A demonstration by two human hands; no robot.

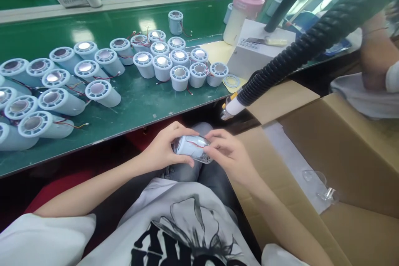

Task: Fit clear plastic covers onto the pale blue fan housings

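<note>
Both my hands hold one small white cylinder (193,148) with red wires, low over my lap, below the front edge of the green bench (137,99). My left hand (163,148) wraps its left end. My right hand (229,153) pinches its right end, which looks covered in clear plastic. Several more white cylinders with round metal tops lie and stand on the bench: a loose group at the left (51,99) and an upright cluster in the middle (180,77).
An open cardboard box (349,153) stands at my right with clear plastic pieces (324,191) inside. A black corrugated hose (299,50) ends in a nozzle above the box flap. A white machine box (258,52), a pink-capped bottle (245,12) and another person's arm (374,50) are at the right.
</note>
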